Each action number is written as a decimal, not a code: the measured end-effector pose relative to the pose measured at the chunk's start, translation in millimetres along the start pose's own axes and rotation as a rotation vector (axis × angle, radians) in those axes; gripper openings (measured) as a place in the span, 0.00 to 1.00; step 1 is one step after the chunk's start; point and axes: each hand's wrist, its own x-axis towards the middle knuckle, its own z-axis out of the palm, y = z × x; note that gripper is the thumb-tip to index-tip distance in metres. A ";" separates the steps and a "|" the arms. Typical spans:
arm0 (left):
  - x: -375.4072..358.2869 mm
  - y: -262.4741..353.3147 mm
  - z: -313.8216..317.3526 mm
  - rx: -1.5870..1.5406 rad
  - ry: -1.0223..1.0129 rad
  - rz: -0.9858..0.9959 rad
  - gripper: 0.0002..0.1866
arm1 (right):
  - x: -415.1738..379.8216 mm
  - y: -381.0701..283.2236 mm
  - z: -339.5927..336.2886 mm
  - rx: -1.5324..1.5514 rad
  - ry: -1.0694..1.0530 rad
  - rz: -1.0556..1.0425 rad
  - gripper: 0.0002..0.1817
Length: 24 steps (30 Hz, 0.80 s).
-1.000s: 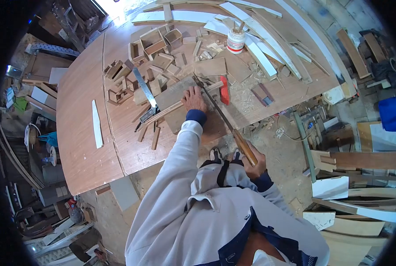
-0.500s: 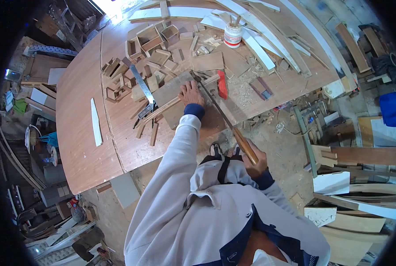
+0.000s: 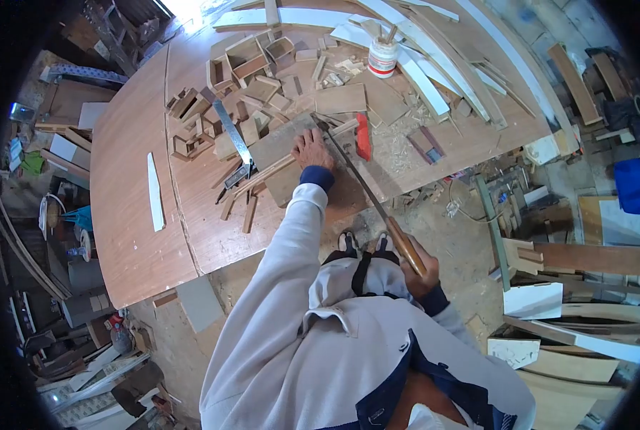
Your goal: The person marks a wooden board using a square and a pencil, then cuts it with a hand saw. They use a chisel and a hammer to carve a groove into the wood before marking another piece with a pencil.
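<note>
left hand (image 3: 310, 150) is pressing flat on the board (image 3: 291, 161) beside the saw (image 3: 366, 186); right hand (image 3: 416, 269) is gripping its handle.

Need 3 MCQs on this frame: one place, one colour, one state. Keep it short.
1. Where does the left hand rest?
A. on the wood strip on the table
B. on the white jar
C. on the floor

2. What colour is the block beside the saw blade?
A. blue
B. red
C. green

3. What state is the right hand in?
A. open and empty
B. shut on the saw's handle
C. flat on the table

Key: 1 A, the left hand presses the wood strip lying on the table. 2 B, the block next to the blade is red. 3 B, the fingers wrap the wooden handle, off the table edge.
</note>
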 end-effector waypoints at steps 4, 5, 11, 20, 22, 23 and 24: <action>-2.2 0.0 -0.6 -0.053 -0.006 0.004 0.19 | -8.9 2.8 -0.4 -0.064 0.040 -0.061 0.26; -1.1 0.8 -0.9 -0.053 -0.008 0.007 0.19 | 0.0 5.7 4.8 -0.064 0.043 -0.059 0.26; -4.7 -4.3 4.5 -0.016 -0.036 0.018 0.20 | 17.6 2.6 8.2 -0.038 -0.029 0.032 0.26; -3.1 -4.8 2.5 -0.004 -0.021 0.031 0.20 | 29.1 2.8 17.3 -0.103 0.003 -0.027 0.27; -0.2 -5.5 3.0 -0.010 -0.026 0.035 0.20 | 36.9 4.8 22.4 -0.102 0.022 -0.069 0.27; -2.7 -5.2 4.2 -0.010 -0.030 0.034 0.20 | 30.4 4.7 19.3 -0.103 0.021 -0.065 0.27; -4.0 -2.9 0.7 -0.014 -0.037 0.025 0.19 | 19.3 4.9 13.6 -0.092 0.013 -0.059 0.27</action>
